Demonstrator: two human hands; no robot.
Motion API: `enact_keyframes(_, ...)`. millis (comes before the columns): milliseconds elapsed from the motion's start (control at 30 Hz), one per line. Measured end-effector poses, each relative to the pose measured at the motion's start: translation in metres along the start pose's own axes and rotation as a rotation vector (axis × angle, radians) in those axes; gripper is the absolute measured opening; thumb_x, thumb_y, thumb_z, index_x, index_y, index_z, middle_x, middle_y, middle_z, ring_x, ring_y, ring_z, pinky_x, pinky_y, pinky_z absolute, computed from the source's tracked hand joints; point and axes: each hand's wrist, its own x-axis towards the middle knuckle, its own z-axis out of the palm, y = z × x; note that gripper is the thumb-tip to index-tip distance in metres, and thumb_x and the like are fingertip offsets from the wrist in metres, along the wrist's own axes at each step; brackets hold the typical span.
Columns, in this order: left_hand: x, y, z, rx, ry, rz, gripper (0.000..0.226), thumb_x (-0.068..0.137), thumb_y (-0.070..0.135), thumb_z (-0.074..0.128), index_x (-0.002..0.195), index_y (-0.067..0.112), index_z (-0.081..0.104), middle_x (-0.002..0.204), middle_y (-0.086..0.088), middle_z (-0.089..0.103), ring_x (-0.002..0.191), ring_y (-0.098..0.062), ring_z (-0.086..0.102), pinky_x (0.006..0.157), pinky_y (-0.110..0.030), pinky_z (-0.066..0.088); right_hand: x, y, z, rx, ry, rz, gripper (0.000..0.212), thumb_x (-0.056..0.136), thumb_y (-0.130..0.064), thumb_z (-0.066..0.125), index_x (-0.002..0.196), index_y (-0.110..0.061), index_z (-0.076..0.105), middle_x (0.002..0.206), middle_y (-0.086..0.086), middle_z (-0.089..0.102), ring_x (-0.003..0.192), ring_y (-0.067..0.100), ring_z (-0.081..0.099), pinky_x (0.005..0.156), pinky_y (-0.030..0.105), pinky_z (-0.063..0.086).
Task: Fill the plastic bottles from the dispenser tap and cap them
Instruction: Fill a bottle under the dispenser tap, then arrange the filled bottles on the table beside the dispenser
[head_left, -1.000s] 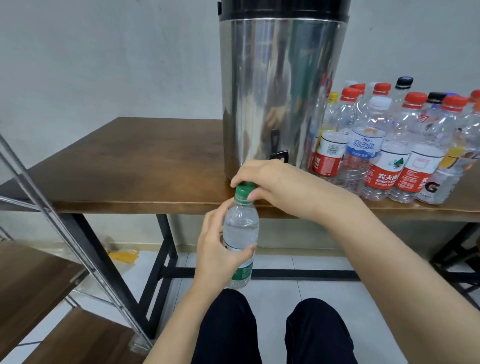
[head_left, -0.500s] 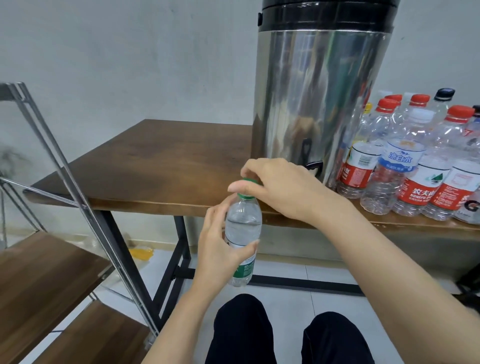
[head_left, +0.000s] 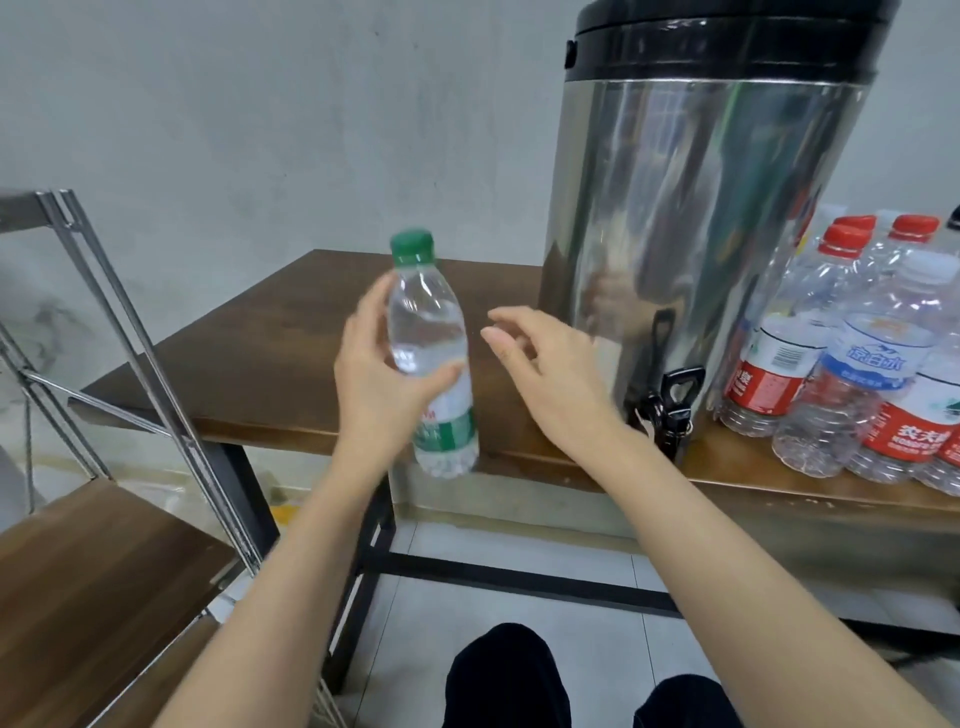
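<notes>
My left hand (head_left: 374, 384) grips the capped bottle (head_left: 431, 332) nearly upright by the worktop (head_left: 270, 374) edge. My right hand (head_left: 550, 374) hovers just right, fingers spread, empty.

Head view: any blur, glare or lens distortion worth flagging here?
Head view: the fingers of the right hand smear with motion blur; the green-capped clear plastic bottle is sharp; the stainless steel dispenser carries streaky reflections; wide-angle lens leans the dispenser and the metal shelf frame; lighting soft.
</notes>
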Motion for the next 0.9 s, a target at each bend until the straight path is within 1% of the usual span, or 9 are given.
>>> enact_keyframes(67, 0.036, -0.002, -0.001, 0.056, 0.063, 0.016, 0.092, 0.063, 0.028, 0.088, 0.141, 0.043, 0.042, 0.138, 0.008, 0.051, 0.125, -0.013, 0.053, 0.102, -0.045, 0.051, 0.004, 0.012, 0.02, -0.062, -0.073, 0.04, 0.038, 0.1, -0.036, 0.053, 0.133, -0.017, 0.059, 0.123, 0.0, 0.065, 0.102, 0.012, 0.056, 0.092, 0.033, 0.049)
enact_keyframes(133, 0.061, -0.01, 0.004, 0.115, 0.113, -0.003, 0.092, 0.068, 0.017, 0.088, 0.145, 0.034, 0.042, 0.135, 0.004, 0.049, 0.119, -0.009, 0.051, 0.106, -0.039, 0.047, 0.007, 0.021, 0.037, -0.191, -0.162, 0.047, 0.042, 0.102, -0.039, 0.049, 0.139, -0.021, 0.052, 0.132, -0.002, 0.059, 0.117, 0.016, 0.05, 0.098, 0.036, 0.044)
enact_keyframes(233, 0.086, -0.028, 0.015, 0.201, 0.134, -0.036, 0.089, 0.072, 0.011, 0.086, 0.147, 0.029, 0.041, 0.136, -0.003, 0.046, 0.112, -0.008, 0.047, 0.103, -0.031, 0.043, 0.012, 0.029, 0.055, -0.315, -0.22, 0.007, 0.045, 0.102, -0.041, 0.046, 0.142, -0.023, 0.047, 0.14, -0.006, 0.053, 0.125, 0.019, 0.043, 0.1, 0.035, 0.041)
enact_keyframes(300, 0.101, -0.042, 0.021, 0.237, 0.136, -0.062, 0.089, 0.074, 0.012, 0.086, 0.148, 0.029, 0.039, 0.139, -0.006, 0.044, 0.117, -0.014, 0.049, 0.102, -0.031, 0.041, 0.016, 0.033, 0.065, -0.366, -0.242, -0.026, 0.044, 0.102, -0.04, 0.046, 0.143, -0.023, 0.046, 0.142, -0.006, 0.052, 0.125, 0.02, 0.042, 0.1, 0.036, 0.042)
enact_keyframes(433, 0.134, -0.067, 0.031, 0.311, 0.119, -0.069, 0.091, 0.076, 0.016, 0.085, 0.15, 0.026, 0.034, 0.142, -0.01, 0.037, 0.124, -0.031, 0.052, 0.106, -0.043, 0.043, 0.024, 0.045, 0.079, -0.461, -0.259, -0.068, 0.044, 0.103, -0.04, 0.045, 0.143, -0.023, 0.046, 0.14, -0.003, 0.053, 0.126, 0.023, 0.043, 0.096, 0.037, 0.042)
enact_keyframes(600, 0.145, -0.085, 0.043, 0.358, 0.129, -0.076, 0.096, 0.081, 0.013, 0.081, 0.155, 0.027, 0.022, 0.145, -0.01, 0.032, 0.121, -0.034, 0.053, 0.104, -0.045, 0.042, 0.03, 0.052, 0.083, -0.489, -0.237, -0.097, 0.044, 0.103, -0.04, 0.045, 0.143, -0.021, 0.047, 0.138, 0.0, 0.055, 0.124, 0.025, 0.046, 0.093, 0.04, 0.044)
enact_keyframes(767, 0.124, -0.085, 0.042, 0.372, 0.076, -0.147, 0.109, 0.079, -0.003, 0.077, 0.158, 0.024, 0.008, 0.157, -0.011, 0.023, 0.139, -0.034, 0.038, 0.112, -0.048, 0.036, 0.024, 0.039, 0.06, -0.517, -0.157, -0.216, 0.041, 0.099, -0.037, 0.054, 0.136, -0.018, 0.054, 0.131, 0.002, 0.06, 0.117, 0.027, 0.051, 0.088, 0.041, 0.049)
enact_keyframes(833, 0.106, -0.075, 0.042, 0.405, 0.097, -0.141, 0.104, 0.081, -0.001, 0.077, 0.158, 0.018, 0.011, 0.16, -0.011, 0.02, 0.145, -0.034, 0.027, 0.116, -0.049, 0.03, 0.019, 0.028, 0.041, -0.529, -0.105, -0.272, 0.04, 0.097, -0.036, 0.057, 0.132, -0.017, 0.057, 0.127, 0.001, 0.063, 0.113, 0.026, 0.053, 0.086, 0.04, 0.051)
enact_keyframes(900, 0.084, -0.056, 0.048, 0.422, 0.113, -0.038, 0.087, 0.086, 0.006, 0.074, 0.156, 0.013, 0.022, 0.159, -0.013, 0.025, 0.143, -0.035, 0.026, 0.115, -0.047, 0.03, 0.012, 0.016, 0.017, -0.537, -0.034, -0.327, 0.039, 0.096, -0.037, 0.054, 0.128, -0.017, 0.059, 0.123, 0.0, 0.064, 0.11, 0.025, 0.054, 0.083, 0.039, 0.052)
